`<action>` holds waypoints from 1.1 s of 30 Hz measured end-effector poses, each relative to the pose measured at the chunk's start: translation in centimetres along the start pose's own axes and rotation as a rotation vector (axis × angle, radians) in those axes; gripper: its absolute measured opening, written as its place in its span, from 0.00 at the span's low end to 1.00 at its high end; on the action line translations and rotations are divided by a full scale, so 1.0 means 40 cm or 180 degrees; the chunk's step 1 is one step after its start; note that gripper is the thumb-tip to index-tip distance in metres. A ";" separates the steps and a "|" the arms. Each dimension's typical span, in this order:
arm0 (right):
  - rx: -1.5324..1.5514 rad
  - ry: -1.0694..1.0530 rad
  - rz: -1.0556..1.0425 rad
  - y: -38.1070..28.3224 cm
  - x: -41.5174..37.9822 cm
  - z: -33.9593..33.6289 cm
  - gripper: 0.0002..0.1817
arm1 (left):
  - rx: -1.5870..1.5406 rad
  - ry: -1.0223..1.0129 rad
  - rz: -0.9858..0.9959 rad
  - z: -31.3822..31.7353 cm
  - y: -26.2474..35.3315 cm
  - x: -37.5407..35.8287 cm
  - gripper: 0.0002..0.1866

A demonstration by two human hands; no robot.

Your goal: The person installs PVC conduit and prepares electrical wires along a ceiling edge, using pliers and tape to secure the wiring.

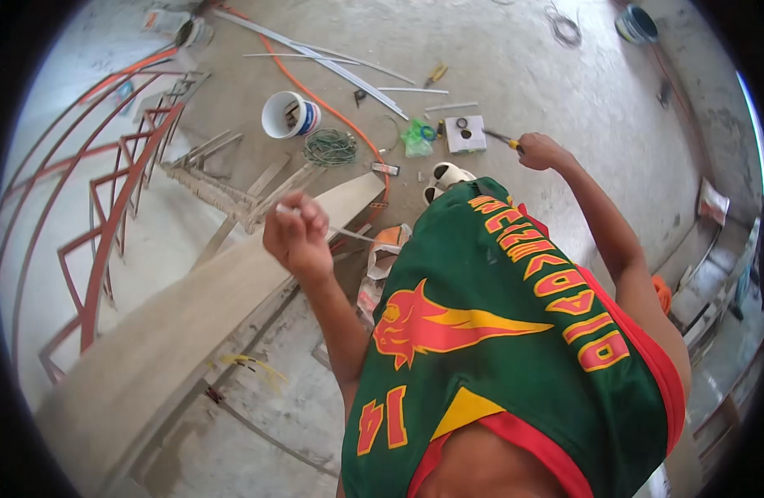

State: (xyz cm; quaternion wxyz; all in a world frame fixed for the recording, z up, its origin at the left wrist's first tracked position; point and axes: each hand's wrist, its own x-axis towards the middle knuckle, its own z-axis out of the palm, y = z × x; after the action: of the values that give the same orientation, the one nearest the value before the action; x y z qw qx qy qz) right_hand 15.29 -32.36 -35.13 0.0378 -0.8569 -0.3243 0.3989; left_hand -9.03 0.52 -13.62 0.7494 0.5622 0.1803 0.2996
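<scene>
My left hand (pixel 297 236) is raised over the edge of a long pale board, its fingers closed on a thin white cable (pixel 353 236) that runs down toward my jersey. On the right, my right hand (pixel 544 153) grips a screwdriver (pixel 512 143) with a yellow and black handle. The screwdriver's dark shaft points left, toward a white square box (pixel 466 134) on the floor with dark round items on it. A green plastic bag (pixel 417 139) lies beside that box. My green jersey hides part of the floor and the cable's far end.
A white bucket (pixel 290 115) holding pieces stands near a coil of green wire (pixel 330 147). An orange hose (pixel 303 86) crosses the floor by long white strips (pixel 349 73). Yellow-handled pliers (pixel 436 74) lie farther off. Reddish metal framing (pixel 108 241) and the pale board (pixel 191 307) occupy the left.
</scene>
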 end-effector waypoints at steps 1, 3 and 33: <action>-0.0233 -0.0365 -0.0026 0.024 -0.012 0.018 0.13 | 0.0122 -0.0118 0.0013 -0.005 -0.003 -0.002 0.18; -0.0276 -0.1005 -0.0081 0.052 -0.039 0.043 0.12 | 0.0286 -0.0261 -0.0023 -0.015 -0.011 -0.013 0.18; 0.1737 -0.2311 0.1060 -0.090 0.055 0.255 0.13 | 0.3272 -0.3671 -0.2273 0.135 -0.745 -0.161 0.22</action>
State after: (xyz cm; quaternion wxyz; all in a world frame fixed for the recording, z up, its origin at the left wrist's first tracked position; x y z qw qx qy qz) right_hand 7.23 -30.22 -42.33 0.0812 -0.6613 -0.0584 0.7434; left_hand -3.29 -13.26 -40.73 0.4252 0.8067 0.0505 -0.4072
